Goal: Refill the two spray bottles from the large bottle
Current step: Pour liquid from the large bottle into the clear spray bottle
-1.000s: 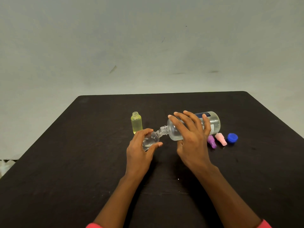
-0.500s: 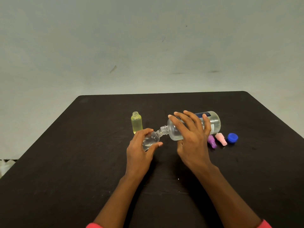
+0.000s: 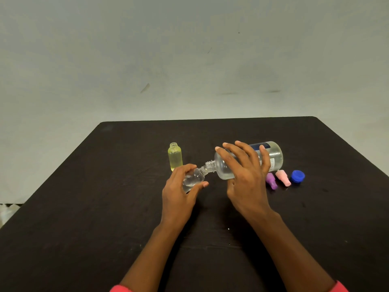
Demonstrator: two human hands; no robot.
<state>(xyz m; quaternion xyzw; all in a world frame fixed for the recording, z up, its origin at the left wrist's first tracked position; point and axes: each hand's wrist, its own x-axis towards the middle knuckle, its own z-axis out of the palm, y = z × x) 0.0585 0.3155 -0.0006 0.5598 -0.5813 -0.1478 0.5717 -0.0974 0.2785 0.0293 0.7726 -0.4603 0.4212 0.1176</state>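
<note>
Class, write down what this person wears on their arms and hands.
The left sleeve and right sleeve are pink, with only their edges showing at the picture's bottom; past them nothing is worn. The left hand and right hand have no gloves, and no rings, watch or bracelet are visible.

The person wore a garment of bright pink-red cloth, and only its sleeve ends showed, at the very bottom edge of the head view. The left pink-red sleeve end (image 3: 119,288) appeared as a small rounded sliver. The right pink-red sleeve end (image 3: 342,285) showed as a slightly larger curved band. Both looked plain in colour and soft-edged. Beyond them the long, slim left forearm (image 3: 160,249) and right forearm (image 3: 290,249) were uncovered to the wrists. The left hand (image 3: 179,192) and right hand (image 3: 246,178) were bare as well, slender-fingered, with short rounded nails visible on the right hand's fingertips (image 3: 237,142).
</note>
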